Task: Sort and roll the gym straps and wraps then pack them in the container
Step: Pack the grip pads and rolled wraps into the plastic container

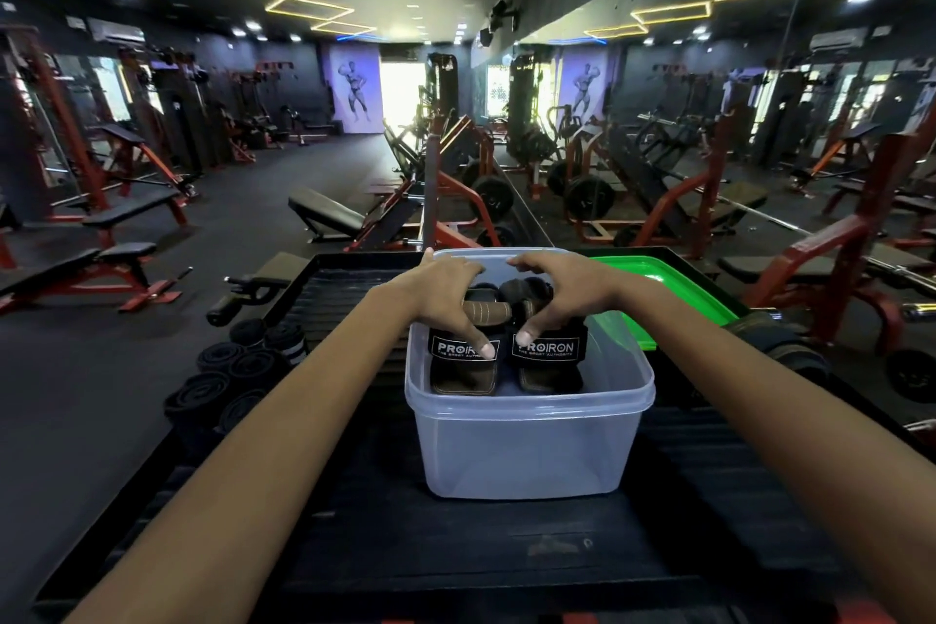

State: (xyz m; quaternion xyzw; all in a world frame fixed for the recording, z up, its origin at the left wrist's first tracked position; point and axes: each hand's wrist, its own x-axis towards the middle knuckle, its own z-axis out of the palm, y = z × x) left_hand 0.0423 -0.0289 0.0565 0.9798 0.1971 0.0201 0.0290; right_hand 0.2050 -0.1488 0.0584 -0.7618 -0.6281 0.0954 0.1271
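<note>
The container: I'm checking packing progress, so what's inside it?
Inside the container lie two black PROIRON straps, pressed by the left hand and right hand. Anything beneath is hidden.

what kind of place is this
A gym, almost certainly: red-framed weight benches stand on the dark floor, a plate-loaded machine stands by a mirrored wall, and rolled wraps lie beside the clear container.

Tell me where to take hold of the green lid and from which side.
Take the green lid by its raised near-right rim, coming from the right. It lies flat behind the clear container, whose wall hides its left part, so only that edge stands free for a pinch grip.
</note>
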